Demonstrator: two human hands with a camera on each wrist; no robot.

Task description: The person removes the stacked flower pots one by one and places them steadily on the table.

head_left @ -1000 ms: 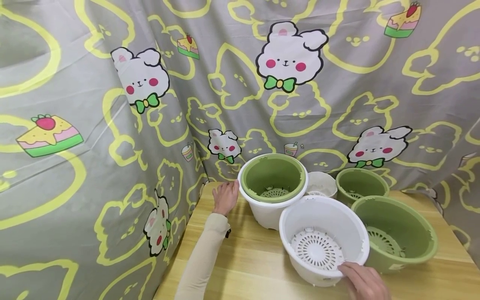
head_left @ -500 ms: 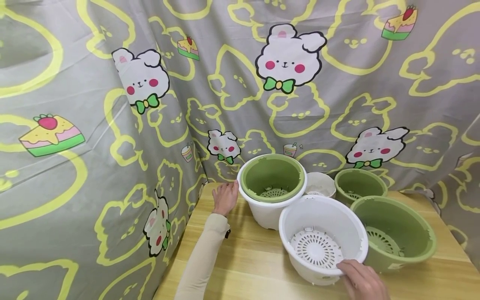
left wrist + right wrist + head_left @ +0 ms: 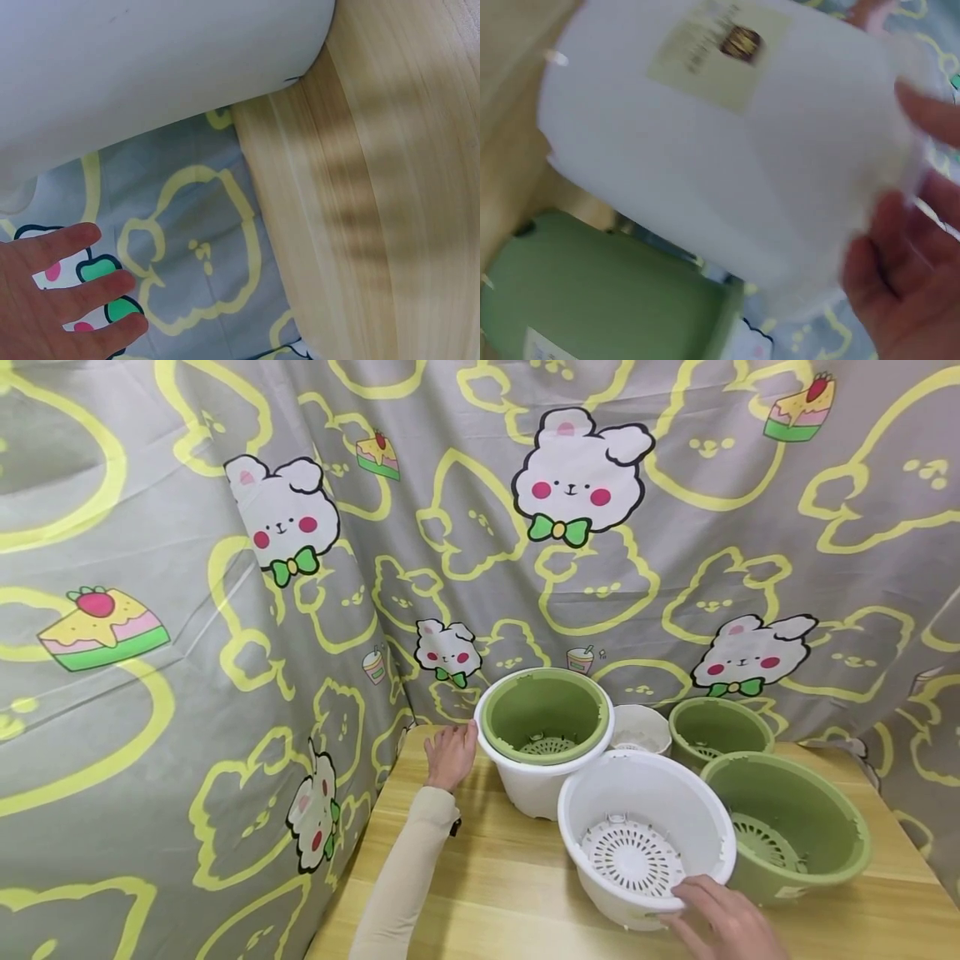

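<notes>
My left hand (image 3: 452,755) lies at the left side of a white flower pot (image 3: 525,787), with fingertips by its rim. Its fingers look straight and spread in the left wrist view. Inside that pot sits a green flower pot (image 3: 543,714). My right hand (image 3: 723,918) holds the near rim of a wide white flower pot (image 3: 633,785) with a slotted bottom; fingertips reach over the rim while the thumb stays outside. In the blurred right wrist view, this pot's outer wall (image 3: 705,165) bears a tan label, and the fingers (image 3: 866,277) overlap the wall near the rim.
A large green pot (image 3: 817,810) stands right of the wide white one. Behind are a small white pot (image 3: 642,718) and another green pot (image 3: 723,727). All stand on a wooden table (image 3: 480,893), against a patterned grey curtain (image 3: 450,568).
The right thumb and fingers have spread a little at the wide white pot's rim. My left hand and the pots stay nearly where they were.
</notes>
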